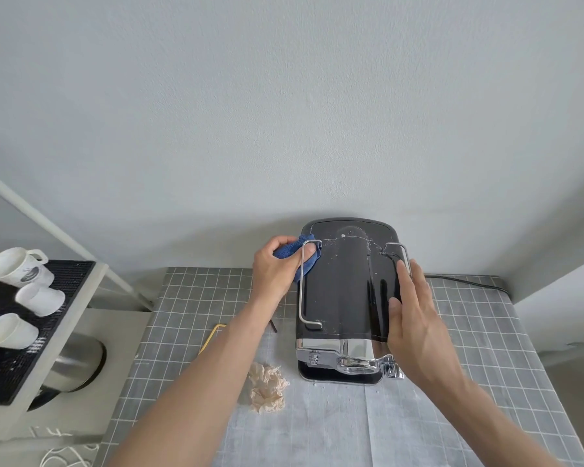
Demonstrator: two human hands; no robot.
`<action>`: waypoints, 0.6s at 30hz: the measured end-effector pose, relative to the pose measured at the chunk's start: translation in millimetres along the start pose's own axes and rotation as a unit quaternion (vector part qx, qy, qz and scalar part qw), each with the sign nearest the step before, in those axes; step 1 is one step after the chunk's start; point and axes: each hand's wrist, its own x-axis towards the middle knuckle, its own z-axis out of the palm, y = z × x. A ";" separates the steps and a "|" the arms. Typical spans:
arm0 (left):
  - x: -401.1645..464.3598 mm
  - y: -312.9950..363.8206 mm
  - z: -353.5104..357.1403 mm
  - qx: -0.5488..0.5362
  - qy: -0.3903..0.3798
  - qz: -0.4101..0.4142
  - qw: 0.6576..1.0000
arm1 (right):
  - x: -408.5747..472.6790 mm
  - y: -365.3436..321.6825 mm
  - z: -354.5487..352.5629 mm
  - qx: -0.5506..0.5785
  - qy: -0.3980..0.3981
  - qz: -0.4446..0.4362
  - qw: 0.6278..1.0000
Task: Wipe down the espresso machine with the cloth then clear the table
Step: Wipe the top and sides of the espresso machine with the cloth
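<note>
A black espresso machine (348, 288) with chrome front parts and two wire rails on top stands on the grey checked table (469, 348). White specks and smears mark its top near the back. My left hand (277, 267) grips a blue cloth (304, 257) bunched against the machine's back left corner, by the left rail. My right hand (415, 318) lies flat with straight fingers on the machine's right side, next to the right rail. A crumpled beige paper napkin (267, 387) lies on the table in front of the machine, to its left.
A yellow strip (209, 338) and a thin dark stick (273, 325) lie on the table left of the machine. A black cable (466, 281) runs behind it. At left, a rack holds white cups (21, 267) on a black mat, above a steel bin (78, 362).
</note>
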 end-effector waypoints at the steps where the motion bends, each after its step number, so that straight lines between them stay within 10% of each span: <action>1: -0.3 -0.3 -1.2 0.004 -0.005 -0.002 1.000 | -0.5 -0.1 0.7 -0.004 0.001 0.002 1.000; 11: -71.8 -29.0 -48.2 0.037 -0.124 -0.071 0.989 | -1.3 -1.1 0.0 -0.003 0.003 0.004 1.000; 18: -34.1 -14.3 -14.0 0.002 -0.010 -0.010 1.000 | -0.1 -2.0 -3.7 -0.006 -0.006 -0.005 1.000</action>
